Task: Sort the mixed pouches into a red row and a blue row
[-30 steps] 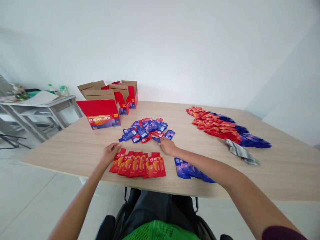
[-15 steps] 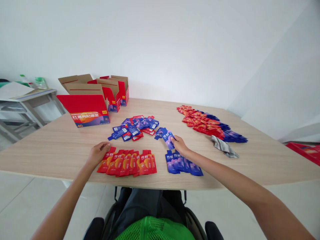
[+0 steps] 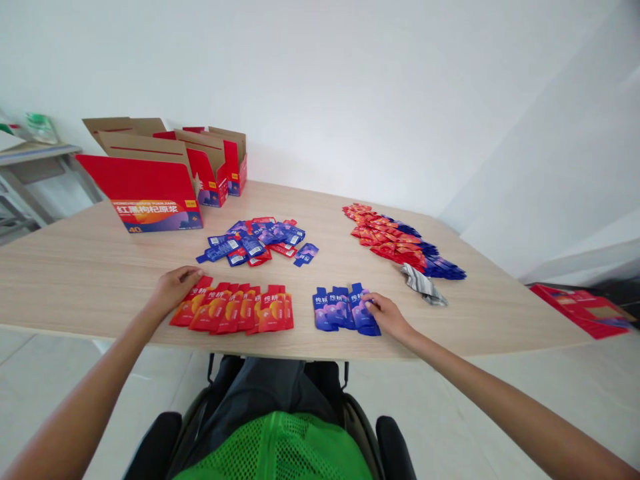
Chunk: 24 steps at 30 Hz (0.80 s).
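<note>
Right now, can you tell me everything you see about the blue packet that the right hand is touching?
The blue packet looks like a thin, shiny pouch, with purple round shapes and white writing near its top, where a narrow neck sticks out. It lies face up on the table, at the right end of a row of blue packets, neck pointing away from the person. The right hand touches its upper right side.

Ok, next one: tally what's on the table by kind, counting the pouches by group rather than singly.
Open boxes: 3
Row of red pouches: 1
Row of blue pouches: 1
Mixed heap of pouches, counting the blue pouch beside it: 1
Large red-and-blue spread of pouches: 1
Striped cloth: 1
Total: 8
</note>
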Motion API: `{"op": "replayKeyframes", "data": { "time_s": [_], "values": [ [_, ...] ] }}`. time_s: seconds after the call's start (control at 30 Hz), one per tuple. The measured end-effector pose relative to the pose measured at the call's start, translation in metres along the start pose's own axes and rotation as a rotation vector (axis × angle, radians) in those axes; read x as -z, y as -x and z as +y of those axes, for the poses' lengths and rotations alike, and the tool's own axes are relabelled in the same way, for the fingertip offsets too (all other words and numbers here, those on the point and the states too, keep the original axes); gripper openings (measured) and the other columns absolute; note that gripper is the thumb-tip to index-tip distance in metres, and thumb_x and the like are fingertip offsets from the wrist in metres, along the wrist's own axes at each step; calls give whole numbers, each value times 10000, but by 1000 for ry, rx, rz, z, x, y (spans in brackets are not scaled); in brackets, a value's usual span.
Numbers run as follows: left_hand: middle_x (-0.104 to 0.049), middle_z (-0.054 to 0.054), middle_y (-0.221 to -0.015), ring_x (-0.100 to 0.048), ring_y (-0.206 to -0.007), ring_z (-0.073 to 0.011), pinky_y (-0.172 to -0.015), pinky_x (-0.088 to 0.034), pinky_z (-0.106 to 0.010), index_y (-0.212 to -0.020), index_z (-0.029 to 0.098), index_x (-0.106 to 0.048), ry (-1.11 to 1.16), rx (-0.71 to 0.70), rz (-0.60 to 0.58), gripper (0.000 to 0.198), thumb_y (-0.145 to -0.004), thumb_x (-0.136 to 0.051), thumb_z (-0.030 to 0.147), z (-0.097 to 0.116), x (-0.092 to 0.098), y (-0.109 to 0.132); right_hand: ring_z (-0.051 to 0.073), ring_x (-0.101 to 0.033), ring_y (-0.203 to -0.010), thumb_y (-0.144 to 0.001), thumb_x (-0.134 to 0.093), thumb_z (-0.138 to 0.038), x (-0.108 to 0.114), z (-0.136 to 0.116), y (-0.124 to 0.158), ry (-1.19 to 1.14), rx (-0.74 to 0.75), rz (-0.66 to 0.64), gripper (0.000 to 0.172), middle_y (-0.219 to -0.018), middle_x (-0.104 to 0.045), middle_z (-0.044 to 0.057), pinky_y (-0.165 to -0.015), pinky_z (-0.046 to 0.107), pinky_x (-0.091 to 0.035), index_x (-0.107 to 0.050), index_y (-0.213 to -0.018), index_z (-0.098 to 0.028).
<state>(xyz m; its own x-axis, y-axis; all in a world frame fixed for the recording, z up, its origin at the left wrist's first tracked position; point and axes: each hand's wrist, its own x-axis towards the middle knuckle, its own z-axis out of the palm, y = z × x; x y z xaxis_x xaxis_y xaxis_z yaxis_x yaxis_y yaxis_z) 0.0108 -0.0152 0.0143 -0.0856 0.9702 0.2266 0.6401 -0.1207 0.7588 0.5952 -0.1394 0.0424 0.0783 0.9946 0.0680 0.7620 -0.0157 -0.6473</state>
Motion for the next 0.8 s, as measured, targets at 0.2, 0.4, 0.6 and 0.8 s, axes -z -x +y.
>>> {"op": "replayKeyframes", "data": {
  "time_s": [0.2, 0.4, 0.6, 0.8],
  "values": [
    [-786, -50, -947, -703, -913, -284, -845, -553, -349, -935, 226, -752, 8, 3, 26, 567, -720, -581, 722, 0, -2, 1, 214, -665, -964, -937, -446, -397, -2, -11, 6, 185, -56, -118, 401, -1083, -711, 66, -891, 342, -509, -643, -1225, -198],
    [-783, -49, -936, -695, -889, -275, -805, -552, -338, -947, 212, -766, 18, 9, 2, 572, -731, -592, 711, -2, -2, 1, 316, -627, -1103, -1012, -462, -507, 10, -54, 16, 817, 11, -224, 431, -1148, -683, 160, -938, 402, -436, -682, -1230, -207],
    [-778, -63, -929, -691, -872, -251, -812, -531, -329, -937, 193, -762, 29, -21, 4, 559, -750, -578, 687, -1, -3, 3, 284, -635, -1102, -1075, -327, -498, -9, -90, -20, 811, 198, -246, 494, -1160, -683, 150, -984, 384, -418, -702, -1191, -200],
    [-772, -65, -901, -683, -849, -246, -789, -525, -329, -919, 183, -757, 88, 6, 25, 573, -734, -587, 697, -1, -3, 3, 282, -454, -1425, -1054, -397, -322, -73, -113, -105, 625, 229, -218, 555, -1629, -309, 177, -1167, 404, -368, -390, -1585, -159]
  ]
}}
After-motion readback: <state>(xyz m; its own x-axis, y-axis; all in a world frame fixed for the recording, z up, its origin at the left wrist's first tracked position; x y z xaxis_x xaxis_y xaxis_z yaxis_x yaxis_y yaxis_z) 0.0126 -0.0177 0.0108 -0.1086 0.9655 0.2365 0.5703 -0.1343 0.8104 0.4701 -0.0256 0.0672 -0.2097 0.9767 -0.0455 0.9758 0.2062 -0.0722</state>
